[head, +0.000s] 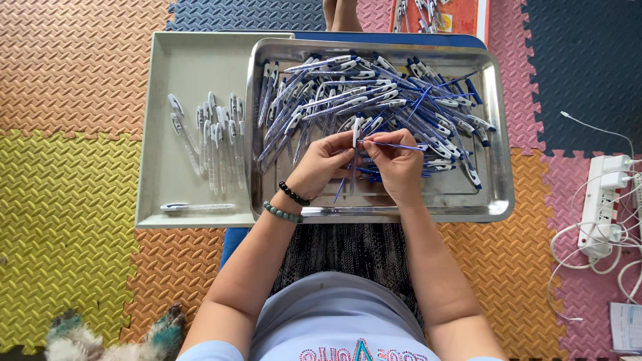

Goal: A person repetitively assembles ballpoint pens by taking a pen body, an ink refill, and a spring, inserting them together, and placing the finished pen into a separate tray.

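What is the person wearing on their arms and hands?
Both arms are bare, with no gloves and no long sleeves. The left hand has two bead bracelets at the wrist: a black bead bracelet and a pale green bead bracelet. The right hand has nothing on its wrist. Short light blue sleeves show at the shoulders.

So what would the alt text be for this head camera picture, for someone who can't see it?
Seen from above, a seated person's left hand holds a clear pen barrel while the right hand holds a thin blue refill over a metal tray heaped with pen parts. A beige tray to the left holds finished pens; colourful foam mats cover the floor.
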